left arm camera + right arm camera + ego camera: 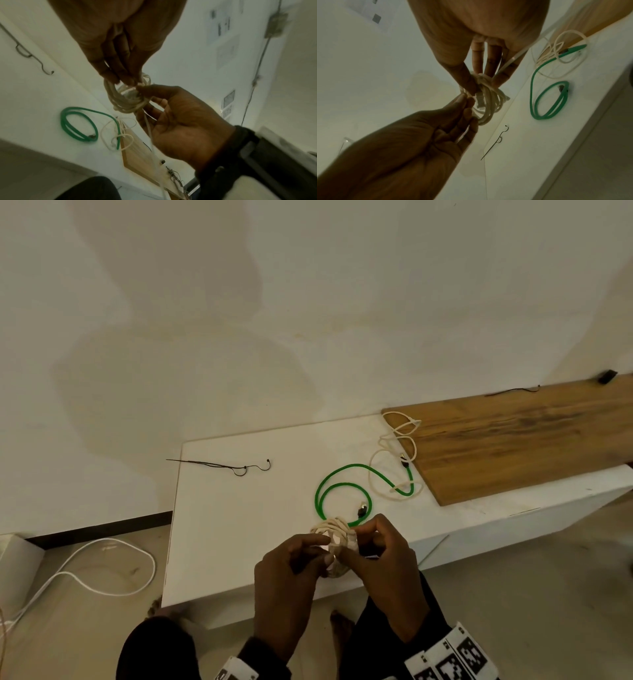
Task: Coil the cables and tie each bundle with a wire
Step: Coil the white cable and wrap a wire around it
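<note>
While both grip it just above the white desk [239, 542] near edge, the left hand [287, 580] and right hand [383, 570] pinch a coiled cream cable bundle [337, 537]. Beyond lie a green cable [342, 494], a loose cream cable [397, 440] and a black wire [236, 469].

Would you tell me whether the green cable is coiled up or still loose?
Loose: the green cable lies on the white table in one open loop, untied.

Left hand [291, 580] and right hand [387, 570] together gripped a coiled cream cable bundle [334, 537] above the near edge of a white table [239, 525]. A green cable [342, 494] lay beyond, a black tie wire [236, 469] far left, a wooden board [513, 446] at right.
</note>
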`<state>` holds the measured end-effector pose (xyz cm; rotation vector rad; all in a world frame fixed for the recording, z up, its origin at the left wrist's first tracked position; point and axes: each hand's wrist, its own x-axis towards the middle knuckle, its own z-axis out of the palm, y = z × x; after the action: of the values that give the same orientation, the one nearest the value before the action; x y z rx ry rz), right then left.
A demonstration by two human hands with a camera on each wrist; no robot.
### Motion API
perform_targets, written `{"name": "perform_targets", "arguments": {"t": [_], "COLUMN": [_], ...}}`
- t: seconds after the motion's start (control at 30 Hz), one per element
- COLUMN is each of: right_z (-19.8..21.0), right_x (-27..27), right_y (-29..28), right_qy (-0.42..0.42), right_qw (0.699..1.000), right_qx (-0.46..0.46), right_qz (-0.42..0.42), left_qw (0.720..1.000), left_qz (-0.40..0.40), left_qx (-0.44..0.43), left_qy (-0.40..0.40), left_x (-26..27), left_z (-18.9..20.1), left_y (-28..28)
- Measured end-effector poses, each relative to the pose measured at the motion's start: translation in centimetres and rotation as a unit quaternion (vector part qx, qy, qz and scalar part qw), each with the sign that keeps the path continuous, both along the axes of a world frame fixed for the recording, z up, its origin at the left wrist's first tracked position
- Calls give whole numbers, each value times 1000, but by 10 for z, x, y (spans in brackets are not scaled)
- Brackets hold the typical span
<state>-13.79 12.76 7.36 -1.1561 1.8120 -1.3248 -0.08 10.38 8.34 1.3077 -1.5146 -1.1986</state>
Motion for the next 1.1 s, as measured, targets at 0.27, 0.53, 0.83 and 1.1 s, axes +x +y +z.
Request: {"name": "perform_targets", "arguments": {"t": [0.27,0.53,0.83,1.1], "right_z": [-9,-1,4,6], "right_x": [5,11,21,22], "right_y": [-1,-1,-1,-6], "right_qy": [-170,-226,-341,-304], "right_qw": [984,972,938,950], "right_qx": [27,10,10,39], "right_qz": [-56,-62,-62,-53], "left_qw": [996,994,951,934], "left_qz": [81,27,-110,-104], "left_qx": [26,10,-135,-200], "left_qy": [10,-107,-254,-276], "left_x": [-15,-29,-17,-11], "left_z": [-4,-14,-20,-15], "left_y": [18,27,11,2]}}
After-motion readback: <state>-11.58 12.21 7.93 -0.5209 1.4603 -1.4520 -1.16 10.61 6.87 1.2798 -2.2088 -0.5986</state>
